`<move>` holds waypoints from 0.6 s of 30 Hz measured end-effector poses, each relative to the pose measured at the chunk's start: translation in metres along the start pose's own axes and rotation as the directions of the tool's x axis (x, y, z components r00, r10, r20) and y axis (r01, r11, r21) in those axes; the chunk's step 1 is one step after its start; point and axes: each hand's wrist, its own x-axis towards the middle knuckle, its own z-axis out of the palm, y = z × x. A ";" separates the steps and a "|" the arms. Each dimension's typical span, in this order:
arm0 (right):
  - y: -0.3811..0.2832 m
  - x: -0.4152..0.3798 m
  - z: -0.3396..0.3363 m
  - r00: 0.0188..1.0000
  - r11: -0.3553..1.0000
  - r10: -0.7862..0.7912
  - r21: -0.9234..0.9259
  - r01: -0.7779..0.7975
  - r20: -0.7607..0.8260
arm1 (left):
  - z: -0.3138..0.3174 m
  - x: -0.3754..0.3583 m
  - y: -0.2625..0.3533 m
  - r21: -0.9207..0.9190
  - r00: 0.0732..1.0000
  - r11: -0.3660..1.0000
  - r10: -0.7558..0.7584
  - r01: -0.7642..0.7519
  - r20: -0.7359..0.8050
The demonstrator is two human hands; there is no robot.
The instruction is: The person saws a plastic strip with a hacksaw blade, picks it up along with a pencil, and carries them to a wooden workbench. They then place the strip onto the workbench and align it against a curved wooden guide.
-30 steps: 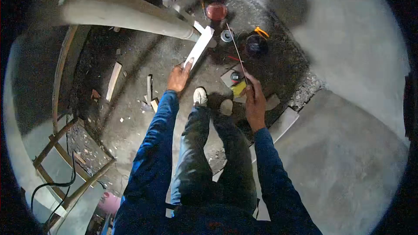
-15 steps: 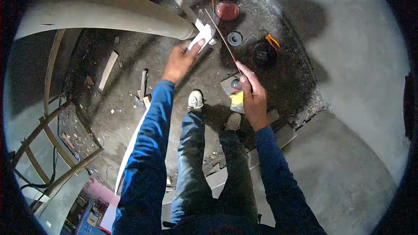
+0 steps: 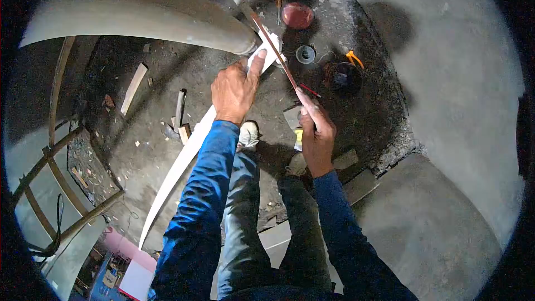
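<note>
My left hand (image 3: 237, 90) is closed round a long white plastic strip (image 3: 181, 170), thumb on top near its upper end. The strip slopes down to the lower left, partly behind my left sleeve. In my right hand (image 3: 319, 138) is a thin, reddish-brown hacksaw blade (image 3: 285, 68), held by its lower end. The blade lies across the strip's upper end, just beyond my left thumb. Whether its edge has cut into the plastic cannot be made out.
A large pale pipe (image 3: 167, 19) comes in from the upper left. On the dirt floor lie orange-handled pliers (image 3: 354, 59), a grey roll (image 3: 305, 54), a red round object (image 3: 297, 15), a screwdriver (image 3: 279, 5) and wood scraps (image 3: 134, 88). A wooden ladder-like frame (image 3: 61, 181) stands left.
My right hand has moved slightly down, and the blade now crosses the white strip instead of standing apart beside it. More of the strip shows at the lower left.
</note>
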 end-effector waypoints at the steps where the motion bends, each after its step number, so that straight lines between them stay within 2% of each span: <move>1: 0.002 0.000 -0.001 1.000 1.000 -0.002 -0.003 0.002 0.000 | 0.000 0.001 0.000 -0.008 1.000 1.000 -0.003 0.003 0.002; 10: 0.012 0.004 -0.005 0.997 0.997 0.070 0.026 -0.070 0.015 | -0.001 0.004 0.000 -0.001 0.999 1.000 -0.029 0.029 0.044; 12: 0.013 0.005 -0.010 0.998 0.999 -0.002 -0.037 0.004 0.068 | 0.001 0.004 -0.001 -0.012 0.999 0.999 -0.033 0.033 0.025; 13: 0.013 0.006 -0.010 0.997 0.999 -0.002 -0.040 0.005 0.074 | 0.000 0.005 -0.002 -0.013 0.999 1.000 -0.017 0.017 0.032; 15: 0.016 0.008 -0.009 0.993 0.991 -0.097 -0.083 0.102 0.062 | -0.001 0.004 -0.003 -0.016 0.999 1.000 -0.005 0.005 0.043; 18: 0.016 0.016 -0.006 0.993 0.995 -0.023 -0.098 0.034 0.113 | -0.002 0.004 -0.001 0.016 0.998 1.000 -0.018 0.017 0.063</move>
